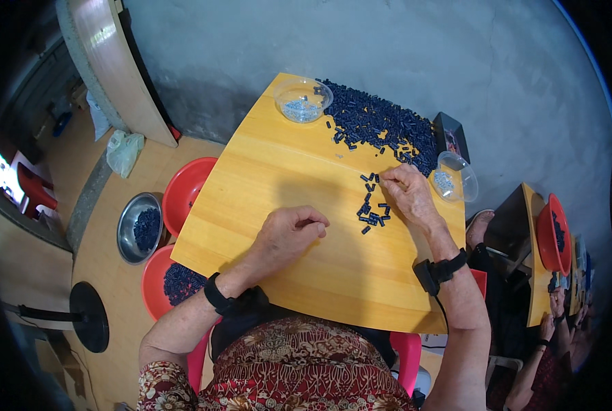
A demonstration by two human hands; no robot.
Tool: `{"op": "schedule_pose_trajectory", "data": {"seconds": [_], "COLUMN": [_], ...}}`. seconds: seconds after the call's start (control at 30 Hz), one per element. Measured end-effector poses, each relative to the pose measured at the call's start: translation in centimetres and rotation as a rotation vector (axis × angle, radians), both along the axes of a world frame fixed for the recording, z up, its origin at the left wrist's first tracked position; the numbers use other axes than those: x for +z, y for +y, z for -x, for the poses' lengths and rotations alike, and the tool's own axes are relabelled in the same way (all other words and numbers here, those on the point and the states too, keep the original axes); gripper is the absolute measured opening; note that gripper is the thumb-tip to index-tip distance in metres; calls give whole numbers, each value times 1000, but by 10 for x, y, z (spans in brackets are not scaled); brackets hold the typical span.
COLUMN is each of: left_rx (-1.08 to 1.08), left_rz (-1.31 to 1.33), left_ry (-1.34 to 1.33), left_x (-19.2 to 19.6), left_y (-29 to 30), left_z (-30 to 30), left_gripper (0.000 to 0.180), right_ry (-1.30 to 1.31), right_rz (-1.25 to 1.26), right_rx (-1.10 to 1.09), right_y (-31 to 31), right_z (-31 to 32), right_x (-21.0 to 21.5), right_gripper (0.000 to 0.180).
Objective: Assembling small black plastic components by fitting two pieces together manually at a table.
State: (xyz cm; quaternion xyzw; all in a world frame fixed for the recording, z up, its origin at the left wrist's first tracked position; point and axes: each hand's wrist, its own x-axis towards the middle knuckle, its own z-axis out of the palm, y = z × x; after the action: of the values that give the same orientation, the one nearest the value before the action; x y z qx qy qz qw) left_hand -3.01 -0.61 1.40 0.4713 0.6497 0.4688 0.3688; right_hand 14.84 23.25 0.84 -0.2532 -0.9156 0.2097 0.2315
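Observation:
My left hand (289, 236) hovers over the near middle of the yellow table (251, 185), its fingers curled in a pinch; whatever they hold, if anything, is too small or hidden to make out. Farther to the right, my right hand (410, 195) pinches at a small black tube-shaped piece (378, 178) with thumb and forefinger. Beside and below its fingertips lies a loose group of similar black pieces (371, 219). A large heap of the same black pieces (381, 120) covers the far right part of the table.
Clear bowls with small silvery parts stand far left (304, 100) and at the right edge (455, 177). Behind the latter is a dark tray (451, 137). Red basins (188, 188) and a metal bowl (140, 228) sit left, below the table. A co-worker's hands (551, 316) show far right.

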Motion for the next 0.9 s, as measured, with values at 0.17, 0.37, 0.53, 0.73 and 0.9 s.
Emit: {"op": "schedule_pose_trajectory", "data": {"seconds": [0.17,0.37,0.53,0.73,0.9], "left_rx": [-24,-57,-63,-49,-23], "left_rz": [-7,-4,4,32,1], "left_ry": [-271,-398,-408,-406,-402], "left_x": [10,6,2,11,14], "left_y": [-13,-16,-16,-15,-7], "left_z": [0,-7,-9,-12,-20], "left_gripper": [23,25,26,27,27], "right_ry": [-9,-26,-94,-105,127], "right_rz": [120,129,-26,-178,8], "right_rx": [-56,-5,59,117,121], "right_y": [-17,-22,-23,-26,-69], "right_z": [-11,-20,-16,-13,-13], "right_x": [7,-1,0,1,28], "right_gripper": [12,10,9,9,10]}}
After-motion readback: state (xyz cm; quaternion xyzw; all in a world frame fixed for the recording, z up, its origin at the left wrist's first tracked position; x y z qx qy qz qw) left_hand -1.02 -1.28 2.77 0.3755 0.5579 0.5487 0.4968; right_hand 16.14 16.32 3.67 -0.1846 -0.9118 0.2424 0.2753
